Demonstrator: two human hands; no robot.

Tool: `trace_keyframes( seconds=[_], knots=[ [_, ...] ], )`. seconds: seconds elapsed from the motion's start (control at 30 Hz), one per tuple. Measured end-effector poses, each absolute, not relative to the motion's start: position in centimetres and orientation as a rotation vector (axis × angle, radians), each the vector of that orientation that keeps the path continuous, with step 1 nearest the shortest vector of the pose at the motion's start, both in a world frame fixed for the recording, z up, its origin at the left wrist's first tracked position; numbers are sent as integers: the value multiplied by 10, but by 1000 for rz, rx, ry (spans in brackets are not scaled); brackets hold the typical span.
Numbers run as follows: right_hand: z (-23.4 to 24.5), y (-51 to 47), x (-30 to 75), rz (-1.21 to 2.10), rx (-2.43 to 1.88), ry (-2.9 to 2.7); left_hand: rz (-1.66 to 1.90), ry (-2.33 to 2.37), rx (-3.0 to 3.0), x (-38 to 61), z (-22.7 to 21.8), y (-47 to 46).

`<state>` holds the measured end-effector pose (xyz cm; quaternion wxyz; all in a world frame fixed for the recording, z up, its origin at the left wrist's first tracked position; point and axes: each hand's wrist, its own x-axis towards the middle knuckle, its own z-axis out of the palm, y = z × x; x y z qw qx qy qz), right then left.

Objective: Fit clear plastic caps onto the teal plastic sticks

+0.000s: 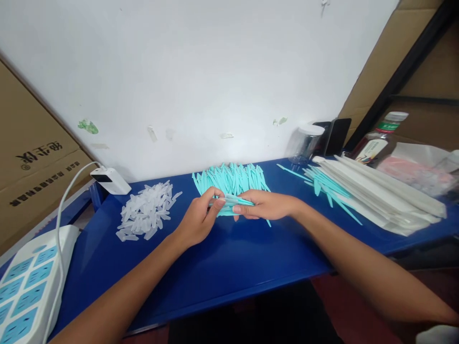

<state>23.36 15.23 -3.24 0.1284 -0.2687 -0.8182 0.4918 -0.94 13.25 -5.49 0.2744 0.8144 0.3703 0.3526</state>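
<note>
**Both hands closed on a few teal sticks, mid-table**

Left hand (199,217): thumb and forefinger nearly together, pinching the left end of the held teal sticks (229,208); right hand (267,204): thumb on top, fingers curled under, closed round the other end; exact count hidden by the fingers; a paler, translucent strip shows at the left pinch, can't tell if it's a separate piece.

Held sticks sit over the blue table (222,272), just in front of the teal stick pile (231,177); clear sleeve pile (147,210) is off to the left, apart from both hands; loose teal sticks (333,186) lie to the right, beside the white paper packets (387,196).

To handle it well, I'd say: right hand firm enough to stop sticks fanning, left pinch light; keep the ends level and in sight between the thumbs; push along the stick's length, not across, since thin stems probably bend; keep wrists low and clear of the pile so nothing gets swept.
</note>
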Motion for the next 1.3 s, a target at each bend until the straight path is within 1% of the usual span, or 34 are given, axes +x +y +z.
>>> trace_keyframes(
  seconds=[0.17,0.27,0.5,0.8,0.93,1.0,1.17,1.3],
  knots=[
    [-32,145,227,1576,-750,-2387,806,930,2237,-6,-58,129],
    [-31,143,227,1590,-828,-2345,859,984,2331,-6,-60,134],
    [-34,146,228,1087,-920,-2305,1109,1220,2261,-14,-59,149],
    [-34,147,223,1015,-958,-2260,1203,1314,2282,-10,-54,148],
    [-31,155,240,843,-1036,-2176,1491,1519,2071,-37,-46,166],
    [-32,162,250,789,-1075,-2094,1562,1598,1962,-52,-45,178],
    [-42,177,257,783,-1163,-1925,1446,1514,2049,-57,-52,187],
    [-47,176,250,975,-1136,-1730,1451,1480,2109,-39,-55,174]
  ],
)
